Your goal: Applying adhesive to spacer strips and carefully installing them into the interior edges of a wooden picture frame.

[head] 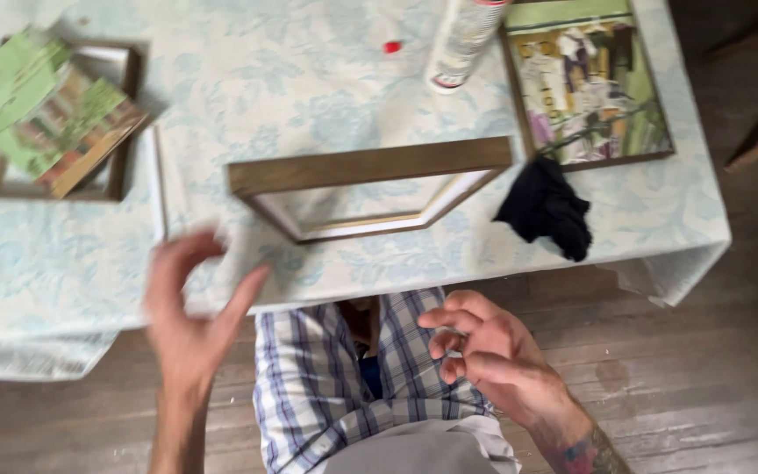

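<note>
1. A painted picture [591, 81] in a thin frame lies flat at the far right of the surface [326, 96].
2. A black cloth [546, 209] sits crumpled just below it — near the edge.
3. A white spray can [460, 42] lies tilted beside the picture.
4. A tiny red cap [392, 46] rests alone.
5. Green paintings [46, 110] are piled on a dark frame [120, 167] at the left.

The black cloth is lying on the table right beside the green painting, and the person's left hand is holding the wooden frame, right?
Not quite. In the head view the left hand is open and holds nothing; the wooden frame stands on the table apart from it. The black cloth does lie beside the green painting.
</note>
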